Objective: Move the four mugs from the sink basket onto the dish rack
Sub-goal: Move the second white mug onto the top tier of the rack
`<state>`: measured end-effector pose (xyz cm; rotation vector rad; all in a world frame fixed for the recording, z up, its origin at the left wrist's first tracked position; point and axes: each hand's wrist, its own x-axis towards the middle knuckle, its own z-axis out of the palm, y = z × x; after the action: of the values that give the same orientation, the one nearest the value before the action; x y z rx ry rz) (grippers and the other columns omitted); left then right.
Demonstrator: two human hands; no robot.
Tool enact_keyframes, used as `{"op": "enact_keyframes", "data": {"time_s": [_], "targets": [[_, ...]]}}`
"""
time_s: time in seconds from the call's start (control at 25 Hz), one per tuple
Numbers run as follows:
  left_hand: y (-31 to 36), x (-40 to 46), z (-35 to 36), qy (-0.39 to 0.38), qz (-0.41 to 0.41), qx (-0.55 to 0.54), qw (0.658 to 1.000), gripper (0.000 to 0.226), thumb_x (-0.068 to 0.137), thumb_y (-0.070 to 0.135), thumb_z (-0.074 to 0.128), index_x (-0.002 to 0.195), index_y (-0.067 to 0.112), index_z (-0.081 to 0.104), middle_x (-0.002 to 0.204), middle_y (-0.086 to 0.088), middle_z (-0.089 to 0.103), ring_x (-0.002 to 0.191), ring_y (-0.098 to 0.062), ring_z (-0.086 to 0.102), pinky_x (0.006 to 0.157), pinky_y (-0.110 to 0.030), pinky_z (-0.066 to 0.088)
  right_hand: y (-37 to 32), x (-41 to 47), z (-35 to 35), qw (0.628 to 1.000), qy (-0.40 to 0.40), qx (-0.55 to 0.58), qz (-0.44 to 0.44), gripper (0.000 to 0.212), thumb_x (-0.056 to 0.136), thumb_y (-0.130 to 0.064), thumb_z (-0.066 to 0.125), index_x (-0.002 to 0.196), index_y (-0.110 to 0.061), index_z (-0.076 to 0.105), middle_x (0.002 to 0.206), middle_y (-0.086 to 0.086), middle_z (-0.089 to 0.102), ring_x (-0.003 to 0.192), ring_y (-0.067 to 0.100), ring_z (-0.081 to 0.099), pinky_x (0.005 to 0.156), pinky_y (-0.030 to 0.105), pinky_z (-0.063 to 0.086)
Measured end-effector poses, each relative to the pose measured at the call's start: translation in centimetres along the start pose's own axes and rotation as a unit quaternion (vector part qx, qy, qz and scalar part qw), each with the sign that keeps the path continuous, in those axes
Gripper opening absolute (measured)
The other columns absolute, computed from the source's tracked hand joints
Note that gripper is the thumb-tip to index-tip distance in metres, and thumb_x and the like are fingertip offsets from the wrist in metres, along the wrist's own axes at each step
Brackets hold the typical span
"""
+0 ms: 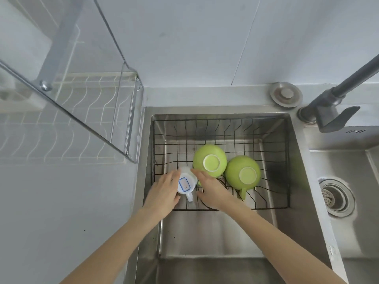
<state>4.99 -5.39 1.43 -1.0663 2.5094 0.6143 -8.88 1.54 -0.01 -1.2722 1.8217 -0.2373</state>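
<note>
Two bare forearms reach in over the sink's near edge. The left hand (164, 193) and right hand (213, 191) close on either side of a white mug (185, 182), upside down at the front left of the wire basket (285, 160). Just beside it, two green mugs (210, 160) (243, 173) sit upside down, touching. The rack (67, 124) stands left of the sink (303, 160), behind glass.
</note>
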Motion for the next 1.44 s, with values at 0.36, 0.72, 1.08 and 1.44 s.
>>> {"op": "enact_keyframes", "data": {"time_s": [0.36, 0.72, 1.08, 1.44], "targets": [[0.0, 1.6, 2.3, 0.044, -0.028, -0.026, 0.998, 0.061, 0.088, 0.028, 0.052, 0.139, 0.016, 0.022, 0.145, 0.0, 0.035, 0.129, -0.018, 0.038, 0.1, -0.031, 0.033, 0.6, 1.9, 2.2, 0.998, 0.055, 0.009, 0.003, 0.058, 0.085, 0.0, 0.048, 0.14, -0.011, 0.032, 0.143, 0.01, 0.038, 0.121, 0.031, 0.047, 0.087, 0.039, 0.047], [0.0, 1.5, 2.0, 0.047, -0.003, -0.048, 0.998, 0.062, 0.09, 0.026, 0.051, 0.141, 0.013, 0.02, 0.145, -0.004, 0.036, 0.131, -0.02, 0.033, 0.107, -0.029, 0.026, 0.3, 1.1, 2.1, 0.994, 0.094, 0.059, 0.01, 0.058, 0.085, -0.008, 0.056, 0.139, -0.014, 0.036, 0.141, 0.005, 0.045, 0.12, 0.027, 0.051, 0.092, 0.038, 0.047], [0.2, -1.5, -0.9, 0.072, 0.084, -0.182, 0.977, 0.061, 0.088, 0.025, 0.055, 0.141, 0.016, 0.024, 0.144, 0.0, 0.036, 0.134, -0.016, 0.032, 0.108, -0.026, 0.026, -0.1, -3.3, -0.4, 0.983, 0.13, 0.127, -0.019, 0.063, 0.076, -0.013, 0.072, 0.133, -0.016, 0.045, 0.125, 0.007, 0.056, 0.111, 0.02, 0.057, 0.098, 0.025, 0.044], [2.1, -6.7, -6.0, 0.139, 0.123, -0.41, 0.893, 0.049, 0.084, 0.021, 0.06, 0.129, 0.028, 0.041, 0.127, 0.01, 0.048, 0.122, -0.011, 0.047, 0.081, -0.01, 0.051, -4.8, -10.6, -5.1, 0.967, 0.209, 0.117, -0.09, 0.052, 0.078, -0.022, 0.07, 0.127, -0.023, 0.052, 0.105, -0.006, 0.053, 0.103, 0.009, 0.056, 0.097, 0.019, 0.044]]}}
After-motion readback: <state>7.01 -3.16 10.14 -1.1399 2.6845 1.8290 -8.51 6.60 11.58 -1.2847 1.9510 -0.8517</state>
